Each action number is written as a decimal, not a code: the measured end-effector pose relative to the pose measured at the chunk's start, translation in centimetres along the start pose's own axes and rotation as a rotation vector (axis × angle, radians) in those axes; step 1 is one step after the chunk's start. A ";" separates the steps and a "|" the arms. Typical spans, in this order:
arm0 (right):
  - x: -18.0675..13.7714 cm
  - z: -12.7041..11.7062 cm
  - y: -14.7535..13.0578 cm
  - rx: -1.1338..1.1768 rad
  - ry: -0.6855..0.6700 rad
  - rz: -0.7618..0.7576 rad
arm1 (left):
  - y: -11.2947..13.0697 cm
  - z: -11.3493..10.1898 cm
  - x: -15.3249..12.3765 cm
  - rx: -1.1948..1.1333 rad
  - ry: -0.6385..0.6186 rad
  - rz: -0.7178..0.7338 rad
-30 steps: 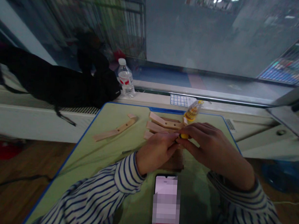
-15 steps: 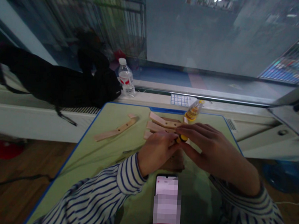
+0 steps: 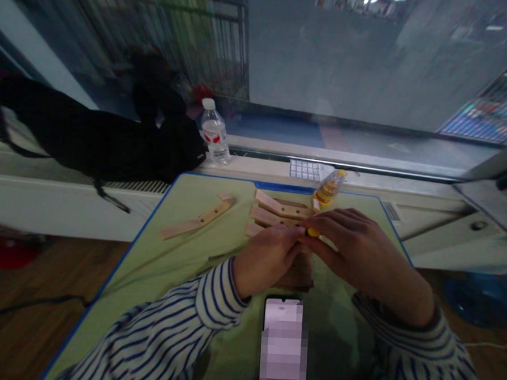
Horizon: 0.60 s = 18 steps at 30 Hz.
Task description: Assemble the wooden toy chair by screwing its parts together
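Observation:
My left hand (image 3: 267, 257) and my right hand (image 3: 354, 249) meet over the green table (image 3: 164, 265), fingertips pinched together on a small yellow object (image 3: 313, 233). Most of that object is hidden by the fingers. Under the hands lies a dark brown wooden piece (image 3: 298, 272). Just beyond the fingers sit stacked light wooden slats (image 3: 275, 211). A long curved slat with holes (image 3: 196, 221) lies apart to the left.
A yellow glue bottle (image 3: 329, 188) leans at the table's far edge. A phone (image 3: 283, 342) lies near me. On the windowsill stand a water bottle (image 3: 214, 132), a black bag (image 3: 94, 142) and a small grid card (image 3: 304, 170).
Both hands stay together over the wood; the fingers shifted slightly around the yellow object. Nothing else moved.

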State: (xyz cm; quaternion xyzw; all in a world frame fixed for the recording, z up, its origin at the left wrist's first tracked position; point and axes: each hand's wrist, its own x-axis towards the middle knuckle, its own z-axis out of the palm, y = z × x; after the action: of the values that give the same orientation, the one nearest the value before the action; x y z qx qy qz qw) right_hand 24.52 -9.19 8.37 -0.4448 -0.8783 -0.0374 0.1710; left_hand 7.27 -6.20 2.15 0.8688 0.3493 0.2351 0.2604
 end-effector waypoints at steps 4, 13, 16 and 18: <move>0.0 -0.1 0.1 -0.013 -0.015 0.011 | 0.0 -0.1 0.0 -0.024 -0.018 0.008; 0.1 0.0 -0.1 -0.005 -0.030 0.026 | 0.2 -0.1 -0.2 0.072 0.050 -0.044; 0.1 0.1 -0.2 -0.001 -0.018 0.030 | 0.1 0.0 -0.2 0.083 0.083 -0.061; 0.1 0.1 -0.3 0.005 -0.015 0.030 | 0.0 0.0 -0.1 0.085 0.085 -0.060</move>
State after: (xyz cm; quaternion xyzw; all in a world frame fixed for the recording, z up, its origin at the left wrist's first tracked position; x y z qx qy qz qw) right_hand 24.19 -9.25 8.36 -0.4579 -0.8729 -0.0293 0.1659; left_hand 7.17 -6.28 2.14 0.8574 0.3956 0.2491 0.2152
